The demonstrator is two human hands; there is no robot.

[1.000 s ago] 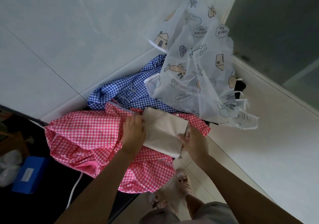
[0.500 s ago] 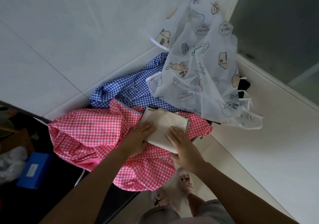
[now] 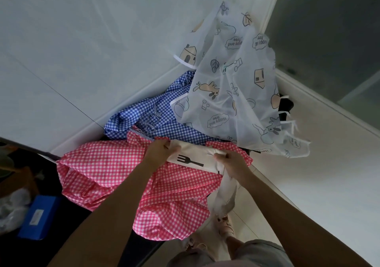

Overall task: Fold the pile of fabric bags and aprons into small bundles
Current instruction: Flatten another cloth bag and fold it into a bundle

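- Left hand (image 3: 159, 150) and right hand (image 3: 230, 161) are each gripping one end of the beige bag (image 3: 197, 151) (fork print up). It's lying folded narrow on the pink gingham apron (image 3: 102, 164).
- Risk: the strap (image 3: 225, 194) is dangling off the edge and could be dragging the fold open.
- Blue box (image 3: 39, 217) is sitting closed, so I can't tell the contents.

left hand (image 3: 159, 150), right hand (image 3: 231, 162), gripping folded cream bag (image 3: 195, 155), pink gingham apron (image 3: 107, 164)
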